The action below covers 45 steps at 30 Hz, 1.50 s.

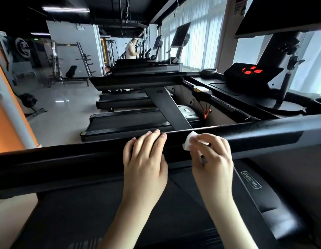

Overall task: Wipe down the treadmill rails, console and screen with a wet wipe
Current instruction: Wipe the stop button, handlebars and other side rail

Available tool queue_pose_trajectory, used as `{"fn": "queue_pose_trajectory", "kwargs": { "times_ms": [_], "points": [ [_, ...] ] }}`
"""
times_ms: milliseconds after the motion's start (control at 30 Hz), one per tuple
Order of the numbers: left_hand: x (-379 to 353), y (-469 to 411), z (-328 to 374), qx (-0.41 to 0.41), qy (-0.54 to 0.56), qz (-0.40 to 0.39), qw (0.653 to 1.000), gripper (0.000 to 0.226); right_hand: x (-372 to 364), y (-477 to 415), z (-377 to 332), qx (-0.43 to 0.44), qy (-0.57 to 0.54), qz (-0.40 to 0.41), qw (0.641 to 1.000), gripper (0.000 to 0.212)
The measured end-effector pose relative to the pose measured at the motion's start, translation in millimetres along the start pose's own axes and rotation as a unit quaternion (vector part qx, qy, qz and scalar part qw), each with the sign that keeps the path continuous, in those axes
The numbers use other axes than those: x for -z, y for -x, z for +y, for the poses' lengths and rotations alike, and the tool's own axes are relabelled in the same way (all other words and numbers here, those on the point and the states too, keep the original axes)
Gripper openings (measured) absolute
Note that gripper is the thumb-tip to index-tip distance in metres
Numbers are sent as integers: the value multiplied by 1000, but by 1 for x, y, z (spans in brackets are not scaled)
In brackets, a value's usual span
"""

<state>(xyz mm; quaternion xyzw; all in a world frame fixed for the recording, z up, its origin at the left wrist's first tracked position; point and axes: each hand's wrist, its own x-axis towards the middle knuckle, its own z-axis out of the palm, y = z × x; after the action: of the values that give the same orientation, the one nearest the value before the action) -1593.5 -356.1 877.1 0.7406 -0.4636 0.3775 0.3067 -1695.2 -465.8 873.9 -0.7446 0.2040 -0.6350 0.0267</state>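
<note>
Presently the right hand (pixel 212 155) is pinching the wet wipe (pixel 190 142) against the rail (pixel 84 159) while the left hand (pixel 146 155) is resting flat, so the small wad is likely missing patches.

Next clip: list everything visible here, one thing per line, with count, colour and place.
rail: one, black, across the foreground
wipe: one, white, on the rail, right of centre
console: one, black with lit red digits, upper right
safety clip: one, red, hanging below the console's front edge
other treadmills: at least two, black, in a row beyond the rail
bench: one, black, on the floor, far left
blinds: white, along the windows on the right
person: one, far back among the machines
left hand: fingers resting on the rail, left of the wipe
right hand: pinches the wipe on the rail
</note>
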Motion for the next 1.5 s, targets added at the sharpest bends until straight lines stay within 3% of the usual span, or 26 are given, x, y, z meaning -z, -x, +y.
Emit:
{"fn": "queue_pose_trajectory", "kwargs": {
  "times_ms": [100,233,433,567,767,900,1000,1233,1367,1500],
  "points": [
    [-1,0,1,4,1,7,1000,44,0,6,2,-61,-2,37,997,12],
    [-1,0,1,-3,0,10,1000,43,-8,27,-6,-42,-46,4,998,11],
    [-2,1,-1,-10,-3,15,1000,44,-12,45,4,-133,-42,46,989,7],
    [0,0,-2,-17,-2,9,1000,47,-19,52,-6,-107,-57,16,993,11],
    [4,-1,-8,-25,16,-9,1000,49,-22,45,-8,-129,-57,77,987,8],
    [11,6,-9,32,-45,14,998,43,-24,29,-13,-46,-70,56,995,14],
    [15,11,-17,67,-86,27,994,46,-22,6,-13,-60,-46,61,995,16],
    [19,13,-26,61,-99,29,993,45,-27,-32,-34,0,13,-59,998,24],
    [20,13,-28,59,-94,31,993,45,-35,-56,-24,-57,70,-143,986,15],
    [21,15,-29,59,-91,31,994,44,-38,-58,-34,-31,13,-238,971,19]
  ]
}}
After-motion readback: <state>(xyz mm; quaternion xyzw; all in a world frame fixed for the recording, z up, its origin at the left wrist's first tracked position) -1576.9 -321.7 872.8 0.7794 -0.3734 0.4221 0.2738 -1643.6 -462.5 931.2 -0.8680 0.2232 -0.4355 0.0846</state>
